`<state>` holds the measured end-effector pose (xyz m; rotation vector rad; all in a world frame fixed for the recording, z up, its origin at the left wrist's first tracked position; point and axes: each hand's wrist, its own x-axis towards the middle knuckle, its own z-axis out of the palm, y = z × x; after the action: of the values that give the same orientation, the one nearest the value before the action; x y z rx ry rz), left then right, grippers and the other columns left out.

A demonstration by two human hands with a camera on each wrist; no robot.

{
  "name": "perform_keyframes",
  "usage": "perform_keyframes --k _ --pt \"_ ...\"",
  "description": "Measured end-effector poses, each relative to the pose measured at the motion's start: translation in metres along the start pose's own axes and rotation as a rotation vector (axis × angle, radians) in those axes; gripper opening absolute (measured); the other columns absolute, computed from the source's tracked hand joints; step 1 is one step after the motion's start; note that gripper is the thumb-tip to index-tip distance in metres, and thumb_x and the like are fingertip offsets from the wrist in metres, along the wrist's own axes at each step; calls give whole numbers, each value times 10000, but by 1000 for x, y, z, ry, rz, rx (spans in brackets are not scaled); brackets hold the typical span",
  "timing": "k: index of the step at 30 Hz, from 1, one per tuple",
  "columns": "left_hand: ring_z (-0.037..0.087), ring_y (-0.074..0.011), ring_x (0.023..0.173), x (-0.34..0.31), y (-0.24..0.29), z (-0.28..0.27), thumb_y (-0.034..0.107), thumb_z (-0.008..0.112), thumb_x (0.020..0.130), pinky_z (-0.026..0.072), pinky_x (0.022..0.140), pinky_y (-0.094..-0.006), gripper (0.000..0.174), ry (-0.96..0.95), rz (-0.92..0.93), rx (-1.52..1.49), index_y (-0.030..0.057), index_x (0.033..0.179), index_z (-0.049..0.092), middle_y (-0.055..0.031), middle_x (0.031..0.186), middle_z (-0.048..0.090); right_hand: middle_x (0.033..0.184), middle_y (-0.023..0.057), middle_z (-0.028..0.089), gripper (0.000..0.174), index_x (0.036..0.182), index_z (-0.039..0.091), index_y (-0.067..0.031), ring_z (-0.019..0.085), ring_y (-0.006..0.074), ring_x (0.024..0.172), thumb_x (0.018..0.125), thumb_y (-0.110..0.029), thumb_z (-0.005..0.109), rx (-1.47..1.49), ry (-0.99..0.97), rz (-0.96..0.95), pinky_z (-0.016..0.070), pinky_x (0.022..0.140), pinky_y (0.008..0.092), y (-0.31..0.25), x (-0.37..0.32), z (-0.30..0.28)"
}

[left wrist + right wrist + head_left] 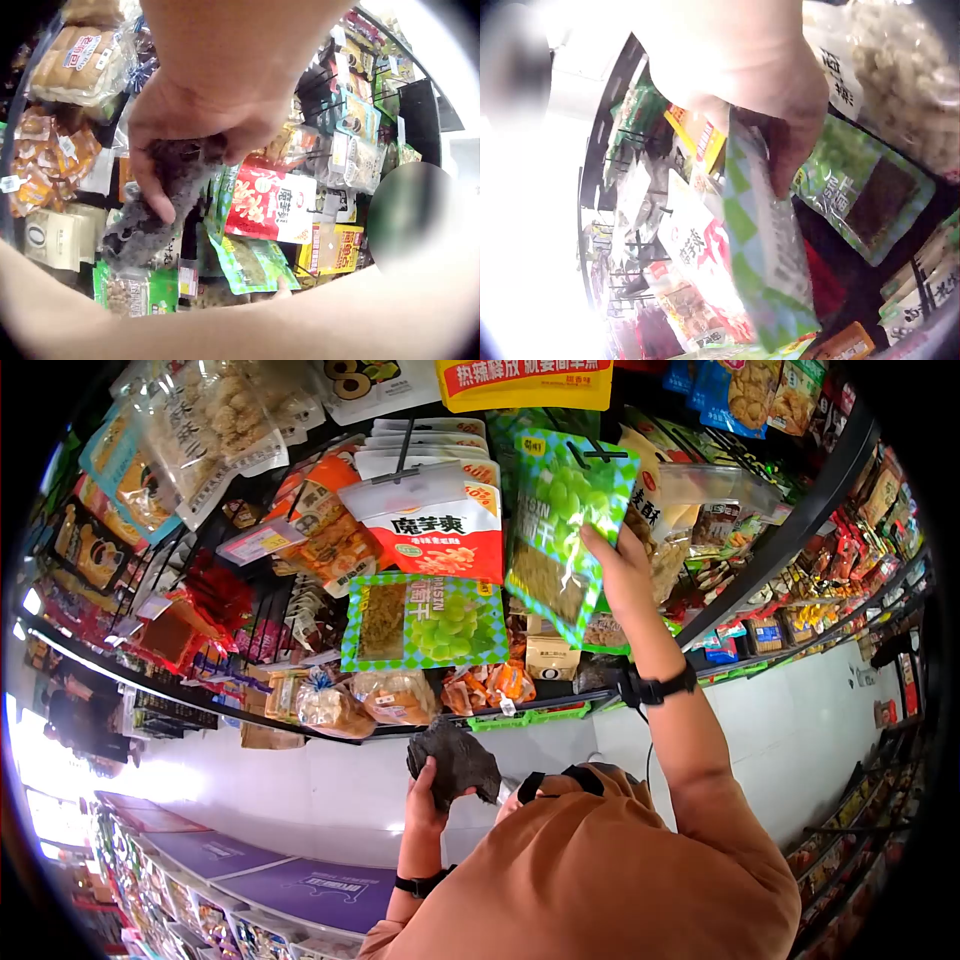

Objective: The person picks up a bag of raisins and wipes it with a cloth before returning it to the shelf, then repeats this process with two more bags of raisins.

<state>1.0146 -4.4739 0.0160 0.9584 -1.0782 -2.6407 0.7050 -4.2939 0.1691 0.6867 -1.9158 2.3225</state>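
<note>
My right hand [625,575] grips the right edge of a green checkered raisin bag [550,510] in front of the rack, its thumb on the front. In the right wrist view that raisin bag [769,247] shows nearly edge-on below the fingers, with another raisin bag [877,195] behind it. Lower down, my left hand [425,805] holds a dark grey, fuzzy bundle [455,760], which looks like cloth. The left wrist view shows the fingers wrapped over this bundle [142,232]. A further raisin bag [430,622] sits sideways under a red and white konjac snack pack [435,525].
Snack bags hang on hooks all along the rack. A clear price-tag holder [260,542] juts out at left. Bread packs [395,695] and a beige box [552,658] stand on the low shelf. A black rail [790,530] slants at right. Behind is a purple-panelled counter [300,880].
</note>
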Motion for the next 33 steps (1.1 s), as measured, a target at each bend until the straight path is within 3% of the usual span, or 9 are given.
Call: perform_keyframes --k 5,7,17,19,21,23,25,30,33 --pt "459 -332 1218 21 -6 11 330 463 947 441 938 -518 510 -171 36 -217 30 1350 374 -171 1325 465 1060 26 613 296 1157 558 -4 534 89 931 903 -155 587 25 51 78 413 826 249 -44 -68 -10" --pt "430 -287 1241 31 -5 16 329 447 955 348 1040 -397 557 -234 297 122 -27 1364 321 -150 1363 420 1068 25 611 297 1159 557 -8 540 88 941 893 -133 596 203 69 106 417 830 253 -58 -89 -17" --pt "354 -273 1285 0 -13 128 332 520 898 307 1030 -394 652 -550 898 479 -10 1398 279 -155 1456 252 1209 78 545 527 1283 436 -21 532 167 1080 840 -185 669 442 96 75 427 934 332 -83 -170 -74" --pt "273 -332 1336 -18 -10 176 422 499 904 202 1093 -433 737 -415 1364 1016 20 1441 193 -185 1447 280 1324 96 464 653 1357 345 -24 455 226 1203 845 -274 663 436 -151 181 381 1005 383 -75 -186 -92" --pt "262 -265 1350 -12 -44 195 401 465 936 170 1109 -394 694 -457 1322 762 51 1459 172 -138 1479 246 1381 141 405 679 1373 343 -4 358 280 1293 874 -393 590 434 -452 52 291 1057 421 -75 -185 -96" --pt "250 -234 1361 -7 -74 190 328 442 964 161 1116 -379 633 -747 581 383 83 1471 154 -89 1497 235 1450 204 318 822 1363 383 -13 126 379 1394 768 -512 651 266 -633 -262 20 1107 506 -73 -169 -110" --pt "257 -297 1341 -37 -99 225 472 362 943 174 1098 -432 708 -588 552 295 -29 1425 225 -194 1463 223 1471 205 284 864 1373 380 -35 -1 412 1406 729 -532 673 94 -747 -377 -104 1063 569 -67 -177 -131" --pt "285 -330 1310 -54 -157 271 483 335 950 197 1087 -445 707 -719 570 505 -20 1432 213 -202 1426 269 1530 172 117 1002 1455 246 -186 -41 508 1369 669 -620 689 77 -564 -568 19 1035 662 -68 -200 -193" --pt "412 -372 1101 -75 -152 326 465 324 960 246 1018 -488 588 -934 1208 910 22 1294 517 -198 1127 429 1473 152 227 1032 1446 218 -99 215 366 1337 696 -652 660 -57 -545 -448 232 1070 512 -74 -214 -272"
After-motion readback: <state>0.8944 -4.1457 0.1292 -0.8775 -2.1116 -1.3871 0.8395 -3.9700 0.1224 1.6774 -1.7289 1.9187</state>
